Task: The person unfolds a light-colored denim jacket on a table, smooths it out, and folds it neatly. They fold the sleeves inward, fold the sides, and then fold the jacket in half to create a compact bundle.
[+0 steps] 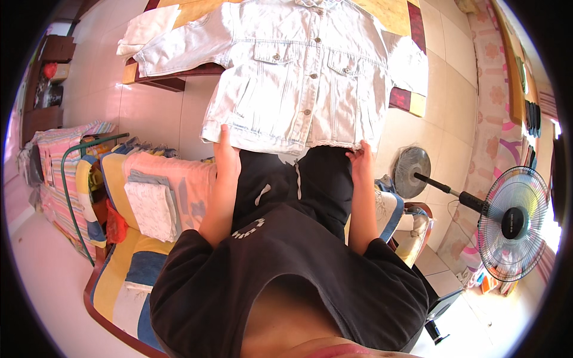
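Spread front side up before me is a light-washed denim jacket (286,85), its button front done up and both sleeves out to the sides. It lies over a low wooden table (371,11), and its hem reaches towards my lap. My left hand (227,150) grips the hem near the left corner, thumb on top. At the right corner, my right hand (361,156) pinches the same hem between thumb and fingers. The fingers of both hands are partly hidden under the cloth.
A white folded cloth (150,29) lies at the table's left end. Folded clothes (150,203) rest on the striped sofa (114,264) to my left. To the right stands a pedestal fan (514,223) on a round base (412,172). A green metal frame (67,179) stands farther left.
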`<state>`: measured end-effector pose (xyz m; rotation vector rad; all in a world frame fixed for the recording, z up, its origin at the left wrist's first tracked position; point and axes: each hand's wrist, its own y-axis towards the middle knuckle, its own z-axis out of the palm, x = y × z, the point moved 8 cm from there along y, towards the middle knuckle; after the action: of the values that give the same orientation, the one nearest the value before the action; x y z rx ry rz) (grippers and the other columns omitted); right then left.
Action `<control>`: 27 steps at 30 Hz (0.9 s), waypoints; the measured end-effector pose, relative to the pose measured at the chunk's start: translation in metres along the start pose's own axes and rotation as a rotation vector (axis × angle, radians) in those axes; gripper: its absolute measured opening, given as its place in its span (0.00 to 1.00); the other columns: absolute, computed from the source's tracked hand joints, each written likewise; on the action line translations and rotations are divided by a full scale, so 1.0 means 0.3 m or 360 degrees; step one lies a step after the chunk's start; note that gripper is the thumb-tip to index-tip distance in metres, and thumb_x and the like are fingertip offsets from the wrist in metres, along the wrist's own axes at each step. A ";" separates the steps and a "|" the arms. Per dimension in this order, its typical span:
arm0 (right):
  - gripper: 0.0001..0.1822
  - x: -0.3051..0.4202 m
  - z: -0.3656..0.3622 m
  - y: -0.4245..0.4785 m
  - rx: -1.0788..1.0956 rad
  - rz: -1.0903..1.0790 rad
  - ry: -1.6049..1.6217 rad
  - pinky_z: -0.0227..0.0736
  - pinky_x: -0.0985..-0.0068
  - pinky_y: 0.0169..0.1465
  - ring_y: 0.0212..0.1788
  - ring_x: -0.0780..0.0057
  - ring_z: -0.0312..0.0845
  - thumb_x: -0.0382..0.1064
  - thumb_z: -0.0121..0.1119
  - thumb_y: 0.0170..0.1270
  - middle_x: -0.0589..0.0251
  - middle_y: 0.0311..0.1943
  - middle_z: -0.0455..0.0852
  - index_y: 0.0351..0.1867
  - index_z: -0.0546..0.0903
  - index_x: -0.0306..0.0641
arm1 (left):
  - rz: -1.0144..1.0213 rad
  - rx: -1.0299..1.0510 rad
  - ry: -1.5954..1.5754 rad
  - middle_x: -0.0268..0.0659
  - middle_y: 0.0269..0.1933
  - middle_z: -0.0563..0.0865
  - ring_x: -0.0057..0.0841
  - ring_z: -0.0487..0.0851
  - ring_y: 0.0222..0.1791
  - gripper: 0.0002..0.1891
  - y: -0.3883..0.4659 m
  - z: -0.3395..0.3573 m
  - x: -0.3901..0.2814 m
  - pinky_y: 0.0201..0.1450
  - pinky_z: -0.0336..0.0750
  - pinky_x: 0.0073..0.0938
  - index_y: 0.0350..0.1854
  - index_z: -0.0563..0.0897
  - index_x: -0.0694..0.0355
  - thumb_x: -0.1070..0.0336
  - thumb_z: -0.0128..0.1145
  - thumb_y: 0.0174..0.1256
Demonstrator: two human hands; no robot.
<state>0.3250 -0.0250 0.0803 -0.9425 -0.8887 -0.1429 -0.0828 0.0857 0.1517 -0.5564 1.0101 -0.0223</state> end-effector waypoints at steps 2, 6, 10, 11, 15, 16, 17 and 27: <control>0.14 -0.009 -0.007 0.005 0.0008 0.0030 0.0119 0.83 0.67 0.42 0.42 0.63 0.87 0.42 0.58 0.73 0.55 0.44 0.87 0.51 0.79 0.34 | -0.0214 0.0006 -0.0133 0.45 0.71 0.74 0.40 0.76 0.69 0.28 -0.004 0.006 0.004 0.67 0.75 0.46 0.76 0.61 0.63 0.55 0.48 0.81; 0.14 -0.033 0.017 -0.014 0.0056 0.0195 0.0139 0.83 0.65 0.45 0.43 0.58 0.87 0.41 0.57 0.73 0.54 0.44 0.87 0.52 0.78 0.34 | -0.0415 0.0065 -0.0355 0.46 0.71 0.74 0.43 0.76 0.68 0.27 0.022 -0.041 0.090 0.65 0.77 0.54 0.74 0.64 0.63 0.53 0.47 0.81; 0.15 -0.052 0.022 -0.014 0.0124 0.0167 0.0113 0.83 0.66 0.44 0.43 0.55 0.88 0.42 0.56 0.74 0.52 0.43 0.87 0.53 0.77 0.34 | -0.0549 0.0072 -0.0405 0.46 0.71 0.75 0.43 0.76 0.69 0.26 0.025 -0.074 0.172 0.66 0.76 0.55 0.73 0.65 0.63 0.55 0.48 0.81; 0.15 -0.052 0.023 -0.014 0.0124 0.0163 0.0101 0.83 0.66 0.43 0.43 0.56 0.88 0.42 0.56 0.74 0.52 0.44 0.87 0.54 0.76 0.34 | -0.0553 0.0072 -0.0415 0.46 0.71 0.75 0.43 0.76 0.69 0.26 0.028 -0.083 0.185 0.66 0.77 0.54 0.73 0.66 0.63 0.55 0.48 0.80; 0.16 -0.022 0.059 0.023 0.0114 0.0071 0.0081 0.84 0.65 0.43 0.44 0.57 0.88 0.42 0.55 0.74 0.53 0.45 0.87 0.55 0.75 0.34 | -0.0563 0.0022 -0.0430 0.44 0.68 0.78 0.42 0.77 0.68 0.23 0.040 -0.057 0.176 0.66 0.77 0.50 0.70 0.69 0.61 0.57 0.49 0.79; 0.16 -0.004 0.071 0.043 0.0110 0.0027 0.0083 0.84 0.65 0.43 0.44 0.57 0.87 0.42 0.55 0.74 0.54 0.45 0.87 0.56 0.75 0.34 | -0.0564 -0.0003 -0.0428 0.43 0.67 0.79 0.41 0.77 0.67 0.22 0.047 -0.034 0.156 0.66 0.77 0.49 0.69 0.71 0.61 0.58 0.49 0.79; 0.17 0.023 0.089 0.066 0.0141 -0.0025 0.0069 0.84 0.65 0.43 0.44 0.58 0.87 0.42 0.55 0.74 0.55 0.46 0.86 0.57 0.74 0.35 | -0.0540 0.0025 -0.0416 0.44 0.66 0.79 0.42 0.78 0.66 0.22 0.065 -0.007 0.132 0.65 0.77 0.49 0.68 0.71 0.61 0.58 0.49 0.78; 0.13 0.432 0.375 0.138 0.0250 -0.0350 0.0205 0.81 0.51 0.59 0.49 0.54 0.82 0.36 0.55 0.71 0.53 0.44 0.79 0.51 0.73 0.31 | -0.0311 0.0441 -0.0594 0.51 0.62 0.79 0.49 0.80 0.63 0.21 0.283 0.372 -0.215 0.65 0.79 0.57 0.67 0.69 0.68 0.59 0.45 0.81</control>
<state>0.3609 0.1181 0.1771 -0.6809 -0.8692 -0.3142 -0.0477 0.2243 0.2098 -0.3842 0.5738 -0.2212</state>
